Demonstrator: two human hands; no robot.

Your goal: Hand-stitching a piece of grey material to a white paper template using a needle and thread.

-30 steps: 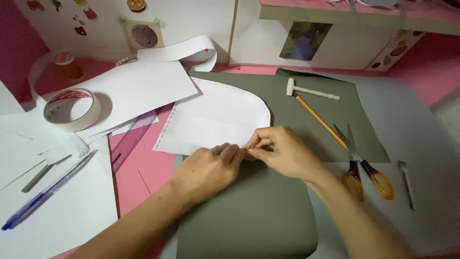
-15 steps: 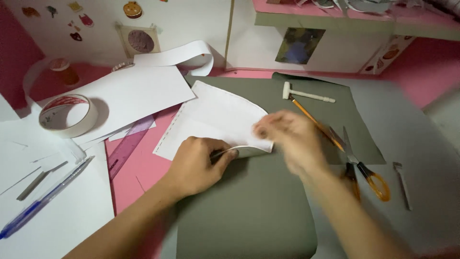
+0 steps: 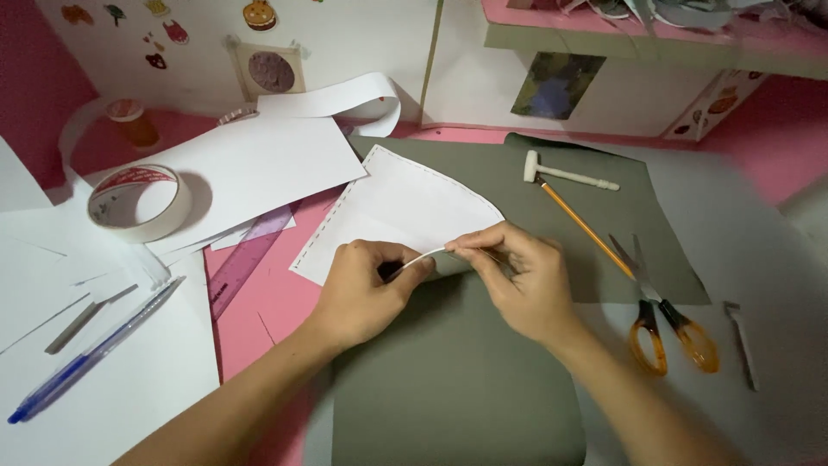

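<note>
A white curved paper pattern (image 3: 397, 207) with a dashed edge lies on a grey-green sheet (image 3: 466, 380) in the middle of the pink desk. My left hand (image 3: 366, 289) and my right hand (image 3: 522, 276) meet at the pattern's near edge. Both pinch that edge and lift it a little off the grey-green sheet. The fingertips of the two hands are almost touching.
Orange-handled scissors (image 3: 664, 324), a pencil (image 3: 586, 226) and a small white hammer (image 3: 565, 175) lie to the right. A tape roll (image 3: 138, 203), a purple ruler (image 3: 250, 259), a blue pen (image 3: 90, 354) and white paper sheets (image 3: 233, 173) lie to the left. A wall and shelf stand behind.
My right hand swung up over the pattern and came back to the near edge. Both hands now pinch that edge, and it is raised off the sheet.
</note>
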